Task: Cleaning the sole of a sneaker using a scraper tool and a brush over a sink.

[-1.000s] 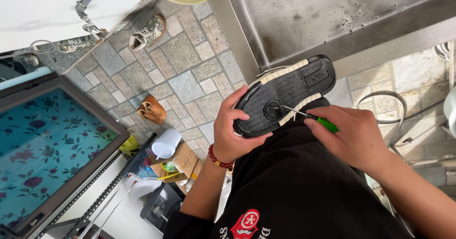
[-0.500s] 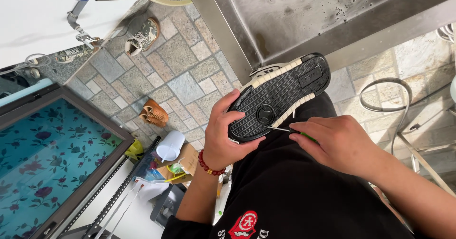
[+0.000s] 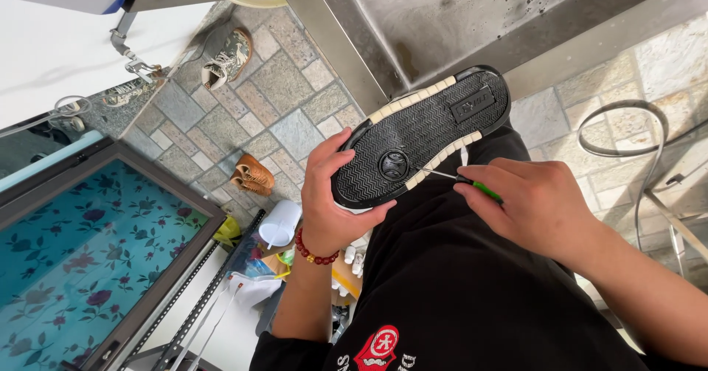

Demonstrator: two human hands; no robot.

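Observation:
A shoe with a black ribbed sole and cream side strips lies sole-up on my lap. My left hand grips it at the toe end, thumb on the sole's edge; a red bead bracelet circles that wrist. My right hand holds a thin tool with a green handle. Its metal tip rests against the sole's side, near the round emblem in the middle of the sole.
A teal floral-topped table stands at left. On the paved floor lie a patterned shoe and a brown pair. A white cup and small items sit below. A metal bench and a looped cable are ahead.
The view has shifted and the shoe sits a little closer. My right hand has slid in towards the sole, bringing the tool's tip to the sole's side edge.

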